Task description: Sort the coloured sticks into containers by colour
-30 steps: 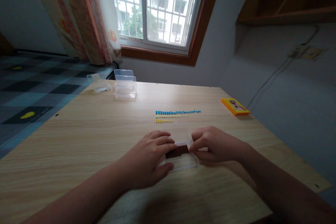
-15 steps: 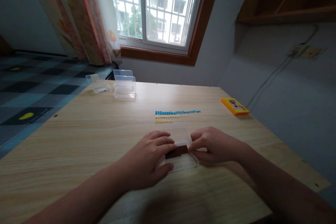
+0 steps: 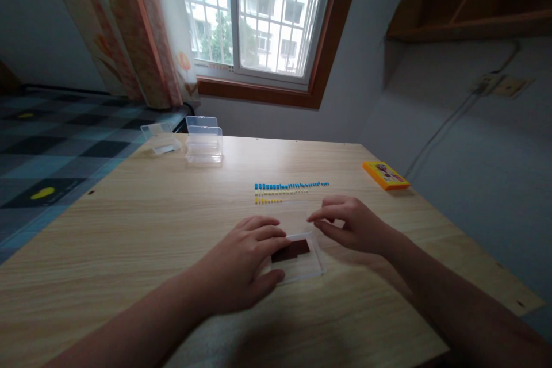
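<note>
A small clear plastic box (image 3: 305, 264) lies open on the wooden table (image 3: 150, 224), with a dark brown flat piece (image 3: 291, 250) inside it. My left hand (image 3: 240, 267) grips the box's left side, fingers curled over its edge and thumb at the front. Behind the box, my right hand (image 3: 350, 225) hovers just above the box's clear lid, fingers loosely bent, holding nothing. Rows of small blue pieces (image 3: 291, 186) and yellow pieces (image 3: 276, 195) are lined up on the table beyond the box.
Two more clear plastic boxes (image 3: 204, 145) and a loose lid (image 3: 160, 137) stand at the table's far left. A yellow card box (image 3: 385, 176) lies at the far right edge. A window, a curtain and a checkered bed are behind the table.
My right hand has let go of the box's right side and lifted back toward the lid. My left hand stays on the box.
</note>
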A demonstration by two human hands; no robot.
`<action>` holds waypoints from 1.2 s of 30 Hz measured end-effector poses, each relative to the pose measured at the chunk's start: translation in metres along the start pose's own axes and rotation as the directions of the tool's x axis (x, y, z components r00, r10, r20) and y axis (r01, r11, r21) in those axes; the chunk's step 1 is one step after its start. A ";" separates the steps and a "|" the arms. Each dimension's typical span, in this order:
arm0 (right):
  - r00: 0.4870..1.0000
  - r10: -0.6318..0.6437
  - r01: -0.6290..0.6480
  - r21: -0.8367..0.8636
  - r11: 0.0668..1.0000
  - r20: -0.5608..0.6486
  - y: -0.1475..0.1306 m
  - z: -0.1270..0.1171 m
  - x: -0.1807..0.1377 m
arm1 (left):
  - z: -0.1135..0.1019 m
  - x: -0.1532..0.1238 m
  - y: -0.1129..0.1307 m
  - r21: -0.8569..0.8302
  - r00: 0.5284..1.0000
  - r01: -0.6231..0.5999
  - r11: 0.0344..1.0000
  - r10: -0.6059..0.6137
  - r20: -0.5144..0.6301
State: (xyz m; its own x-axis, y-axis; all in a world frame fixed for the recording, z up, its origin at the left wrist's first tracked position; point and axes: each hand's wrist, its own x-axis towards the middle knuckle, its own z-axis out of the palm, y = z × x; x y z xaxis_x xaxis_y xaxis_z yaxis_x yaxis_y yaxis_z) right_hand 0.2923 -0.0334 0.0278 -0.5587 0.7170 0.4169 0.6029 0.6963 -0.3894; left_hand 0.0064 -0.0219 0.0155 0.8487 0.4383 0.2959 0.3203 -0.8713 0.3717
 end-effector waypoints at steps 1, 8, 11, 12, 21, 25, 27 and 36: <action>0.996 0.030 -0.029 0.011 1.000 -0.086 0.004 0.004 0.001 | 0.000 0.000 0.000 0.007 1.000 -0.007 1.000 0.007 -0.004; 0.926 0.287 -0.232 0.230 0.945 -0.246 0.019 0.033 0.004 | 0.003 -0.004 -0.002 0.086 0.995 -0.067 0.994 0.073 -0.072; 0.921 0.320 -0.243 0.315 0.918 -0.221 0.018 0.040 0.005 | 0.004 -0.007 -0.002 0.162 0.987 -0.073 0.984 0.094 -0.127; 0.922 0.323 -0.243 0.332 0.912 -0.214 0.018 0.041 0.005 | 0.005 -0.008 -0.002 0.195 0.983 -0.075 0.978 0.105 -0.148; 0.946 0.241 -0.161 0.333 0.929 -0.216 0.014 0.029 0.010 | 0.009 -0.009 -0.004 0.333 0.963 -0.068 0.940 0.149 -0.224; 0.950 0.218 -0.143 0.310 0.940 -0.223 0.011 0.020 0.009 | 0.008 -0.009 -0.004 0.355 0.970 -0.059 0.933 0.138 -0.202; 0.949 0.237 -0.162 0.325 0.932 -0.207 0.008 0.018 0.008 | 0.008 -0.010 -0.004 0.362 0.972 -0.056 0.931 0.134 -0.193; 0.980 0.197 -0.180 0.511 0.841 0.020 0.004 0.003 0.005 | 0.008 -0.010 -0.006 0.331 0.976 -0.047 0.942 0.113 -0.184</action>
State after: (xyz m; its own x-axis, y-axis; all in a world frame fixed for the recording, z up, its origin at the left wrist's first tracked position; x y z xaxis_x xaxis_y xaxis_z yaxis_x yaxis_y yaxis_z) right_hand 0.2901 -0.0266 0.0254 -0.4401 0.8407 0.3155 0.3164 0.4740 -0.8217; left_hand -0.0006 -0.0233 0.0030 0.7877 0.3698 0.4927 0.4013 -0.9148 0.0450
